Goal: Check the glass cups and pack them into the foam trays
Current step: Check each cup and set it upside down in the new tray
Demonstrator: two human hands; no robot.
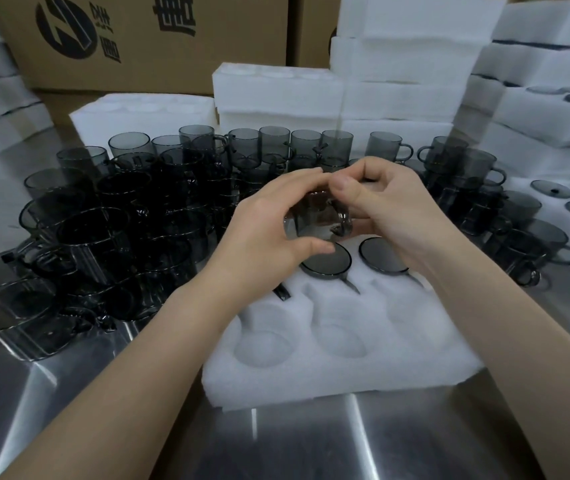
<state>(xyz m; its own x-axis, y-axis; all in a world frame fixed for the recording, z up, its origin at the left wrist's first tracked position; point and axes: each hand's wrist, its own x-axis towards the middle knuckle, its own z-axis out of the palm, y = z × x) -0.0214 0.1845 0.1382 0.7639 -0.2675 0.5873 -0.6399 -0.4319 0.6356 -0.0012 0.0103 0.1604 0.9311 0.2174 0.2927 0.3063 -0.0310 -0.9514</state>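
A smoky grey glass cup [318, 220] is held up over the foam tray [339, 372], tipped toward me. My left hand [269, 223] grips its left side, thumb under the rim. My right hand [384, 209] holds the right side, its thumb on top of the cup. The white tray lies on the steel table right in front of me. Two cups [326, 263] [382, 259] sit in its far pockets with their handles pointing toward me. Its near pockets [262, 348] hold nothing.
Several loose grey cups [110, 230] crowd the table to the left and behind my hands, more cups [533, 244] to the right. Stacked white foam trays [401, 64] rise at the back and right, cardboard boxes [138, 39] behind. A filled tray [560, 202] lies at far right.
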